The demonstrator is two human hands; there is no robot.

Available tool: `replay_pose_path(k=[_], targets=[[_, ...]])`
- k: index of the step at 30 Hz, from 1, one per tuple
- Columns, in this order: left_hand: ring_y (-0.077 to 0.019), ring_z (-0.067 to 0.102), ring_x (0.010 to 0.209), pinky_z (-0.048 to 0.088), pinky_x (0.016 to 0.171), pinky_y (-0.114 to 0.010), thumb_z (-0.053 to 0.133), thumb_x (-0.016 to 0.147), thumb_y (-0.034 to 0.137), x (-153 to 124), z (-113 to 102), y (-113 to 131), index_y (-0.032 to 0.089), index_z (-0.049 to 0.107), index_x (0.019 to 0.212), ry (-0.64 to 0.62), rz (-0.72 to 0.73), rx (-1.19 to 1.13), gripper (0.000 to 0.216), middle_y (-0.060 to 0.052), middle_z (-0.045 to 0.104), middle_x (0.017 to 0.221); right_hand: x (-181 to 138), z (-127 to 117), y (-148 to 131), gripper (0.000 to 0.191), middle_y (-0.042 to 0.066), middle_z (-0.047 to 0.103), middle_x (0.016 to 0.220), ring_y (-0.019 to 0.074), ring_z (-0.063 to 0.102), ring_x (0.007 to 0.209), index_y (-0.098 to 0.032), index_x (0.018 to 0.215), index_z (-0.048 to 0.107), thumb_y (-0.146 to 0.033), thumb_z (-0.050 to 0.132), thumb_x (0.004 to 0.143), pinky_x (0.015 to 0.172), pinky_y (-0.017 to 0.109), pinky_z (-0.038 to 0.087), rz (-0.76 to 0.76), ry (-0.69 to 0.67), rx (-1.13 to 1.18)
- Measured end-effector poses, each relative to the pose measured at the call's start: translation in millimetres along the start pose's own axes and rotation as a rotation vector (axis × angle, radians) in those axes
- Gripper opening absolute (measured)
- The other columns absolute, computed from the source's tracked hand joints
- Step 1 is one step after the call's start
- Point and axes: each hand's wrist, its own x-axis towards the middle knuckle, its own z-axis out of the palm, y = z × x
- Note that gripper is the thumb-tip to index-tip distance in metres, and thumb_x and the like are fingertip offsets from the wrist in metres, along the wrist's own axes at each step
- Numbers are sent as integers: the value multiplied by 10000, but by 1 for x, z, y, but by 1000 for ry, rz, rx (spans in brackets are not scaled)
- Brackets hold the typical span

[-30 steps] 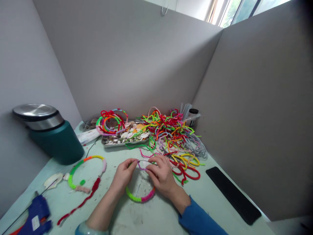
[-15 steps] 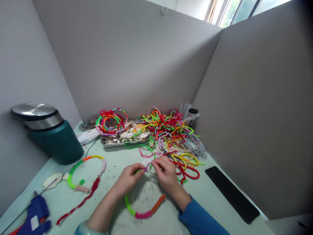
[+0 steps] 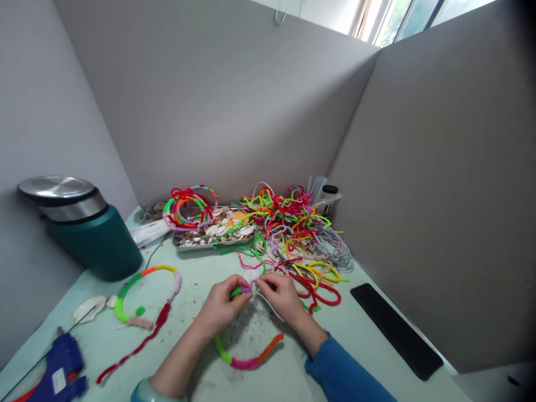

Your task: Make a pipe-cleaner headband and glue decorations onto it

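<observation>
In the head view, a ring (image 3: 245,364) wrapped with green, pink and orange pipe cleaner curves below my hands. My left hand (image 3: 221,307) pinches the green upper part of this ring between thumb and fingers. Right beside those fingertips, a purple pipe cleaner (image 3: 248,288) is wound around the ring. My right hand (image 3: 282,296) has thumb and forefinger closed on the purple pipe cleaner's free end. A bare pale wire (image 3: 270,307) runs from the purple wrap down under my right hand. The exact fingertip contact is partly hidden.
Left lie a second wrapped ring (image 3: 121,296) with a red tail, a blue glue gun (image 3: 62,365) and a teal bottle (image 3: 98,243). Behind are a metal tray (image 3: 215,245) of shells and buttons and a pipe cleaner heap (image 3: 288,218). A black strip (image 3: 396,329) lies right.
My left fingers have shifted, so more of the purple wrap shows. My right hand has moved slightly left and down, and more of the pale wire is visible beneath it.
</observation>
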Motion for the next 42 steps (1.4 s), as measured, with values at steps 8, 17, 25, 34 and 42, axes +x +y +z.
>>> replay_pose_path(k=[8,17,25,34,42], targets=[[-154,566,701,421,661,-244,584,757,265,2,-1,-1,169,642,887,-14,34,12,172,-4,646,741,2,1,7,253,-12,586,593,115,532,588,-162,635,645,-281,555,839,536,200,351,61,-173,75],[-192,604,791,432,745,-272,559,779,334,5,-6,-6,175,655,812,67,-21,59,189,-24,690,804,4,-1,8,280,15,599,705,139,553,701,-172,719,650,-283,474,907,647,236,395,-19,-53,123],[-197,583,746,412,703,-276,530,778,376,7,-9,-17,179,633,788,173,-109,139,223,-16,664,750,1,-7,-4,156,57,600,905,188,535,913,-207,887,673,-249,522,882,833,339,410,-191,134,103],[-181,545,688,396,648,-264,535,747,349,8,-7,-19,184,610,722,202,-128,127,183,1,622,686,-6,-8,-16,145,60,524,1217,284,398,1124,-260,896,685,-340,657,780,942,495,304,-366,-49,-332],[-83,409,428,312,416,-198,571,730,410,7,-3,-15,167,590,750,124,-272,-174,244,21,602,649,-6,-5,-16,104,49,559,1171,266,400,1135,-208,733,651,-274,622,808,937,465,294,-414,-101,-351]])
